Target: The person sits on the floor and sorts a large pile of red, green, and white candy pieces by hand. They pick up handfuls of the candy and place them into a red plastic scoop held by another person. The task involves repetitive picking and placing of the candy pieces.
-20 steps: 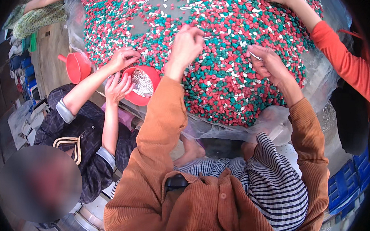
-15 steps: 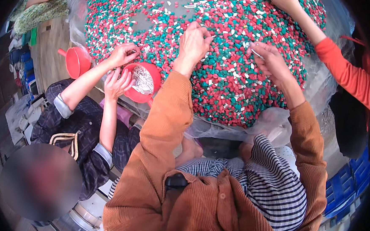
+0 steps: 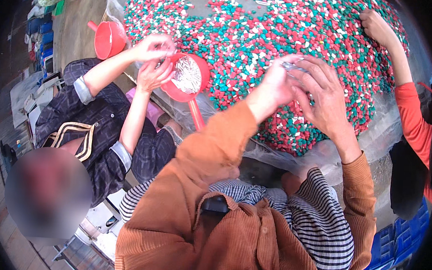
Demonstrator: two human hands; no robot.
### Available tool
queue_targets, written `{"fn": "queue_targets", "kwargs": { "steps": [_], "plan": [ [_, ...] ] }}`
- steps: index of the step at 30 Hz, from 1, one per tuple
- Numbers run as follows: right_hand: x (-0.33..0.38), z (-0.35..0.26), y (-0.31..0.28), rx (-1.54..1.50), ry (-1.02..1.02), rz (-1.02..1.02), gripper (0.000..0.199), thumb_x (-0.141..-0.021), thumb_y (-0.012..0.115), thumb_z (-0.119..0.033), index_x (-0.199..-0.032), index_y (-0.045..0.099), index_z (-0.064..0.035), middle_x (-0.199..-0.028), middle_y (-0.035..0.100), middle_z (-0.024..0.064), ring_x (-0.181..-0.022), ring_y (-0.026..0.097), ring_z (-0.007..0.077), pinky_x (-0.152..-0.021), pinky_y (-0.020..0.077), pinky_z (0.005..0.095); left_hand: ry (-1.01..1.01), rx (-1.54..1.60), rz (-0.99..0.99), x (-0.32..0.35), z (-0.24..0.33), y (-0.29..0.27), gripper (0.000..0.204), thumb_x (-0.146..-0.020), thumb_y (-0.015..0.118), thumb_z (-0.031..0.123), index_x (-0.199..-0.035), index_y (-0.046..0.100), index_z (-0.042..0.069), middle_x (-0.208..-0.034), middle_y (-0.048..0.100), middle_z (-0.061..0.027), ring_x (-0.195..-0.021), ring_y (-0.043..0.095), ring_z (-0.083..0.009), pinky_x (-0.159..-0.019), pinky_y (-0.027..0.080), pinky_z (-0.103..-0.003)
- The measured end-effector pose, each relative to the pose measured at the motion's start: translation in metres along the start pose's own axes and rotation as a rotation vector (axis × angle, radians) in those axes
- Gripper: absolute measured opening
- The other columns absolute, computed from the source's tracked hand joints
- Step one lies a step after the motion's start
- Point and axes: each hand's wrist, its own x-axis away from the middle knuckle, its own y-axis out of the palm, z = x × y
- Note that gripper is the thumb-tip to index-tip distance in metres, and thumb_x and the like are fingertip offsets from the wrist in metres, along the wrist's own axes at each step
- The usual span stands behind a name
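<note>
A broad heap of small red, green and white pieces (image 3: 241, 52) covers the work surface in front of me. Over its near part my left hand (image 3: 273, 91) meets my right hand (image 3: 326, 97), fingertips close together. The left fingers are closed and slightly smeared; what they hold, if anything, is hidden. Curled fingers of the right hand grip a thin pale strip (image 3: 290, 66), which shows between the two hands. To the left, a red dipper (image 3: 205, 80) with a long handle holds many thin white strips (image 3: 187, 75).
A person at my left has both hands (image 3: 154, 57) beside that dipper. Another red dipper (image 3: 109, 40) stands farther left. At right, a person's hand (image 3: 378, 28) reaches onto the heap. Clear plastic sheeting (image 3: 333, 159) hangs along the near edge; blue crates (image 3: 400, 235) stand at lower right.
My left hand has moved right to meet my right hand; before, they worked apart over the heap. The view has shifted, and the right-hand person's hand is lower on the pile.
</note>
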Motion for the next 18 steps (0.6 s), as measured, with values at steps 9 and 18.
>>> {"fn": "queue_targets", "kwargs": {
  "steps": [9, 18],
  "plan": [
    [0.017, 0.035, -0.031, 0.003, 0.173, 0.041, 0.019, -0.083, 0.066, -0.004, -0.102, 0.068, -0.0050, -0.106, 0.065, 0.0090, -0.100, 0.062, 0.0275, -0.085, 0.0508, 0.0365, -0.392, -2.034, 0.184, 0.130, 0.195, 0.020, 0.030, -0.095, 0.053, 0.031, -0.100, 0.064, 0.003, -0.081, 0.066, -0.0091, -0.076, 0.065, -0.0217, -0.068, 0.052, -0.034],
    [0.019, 0.042, -0.029, 0.006, 0.219, -0.004, 0.021, -0.084, 0.064, -0.003, -0.105, 0.068, -0.0055, -0.107, 0.065, 0.0095, -0.102, 0.062, 0.0276, -0.085, 0.0509, 0.0373, -0.389, -2.443, 0.219, 0.148, 0.224, 0.027, 0.040, -0.099, 0.047, 0.027, -0.137, 0.054, 0.015, -0.130, 0.059, -0.0170, -0.121, 0.057, -0.0310, -0.103, 0.042, -0.038]
  ]
}}
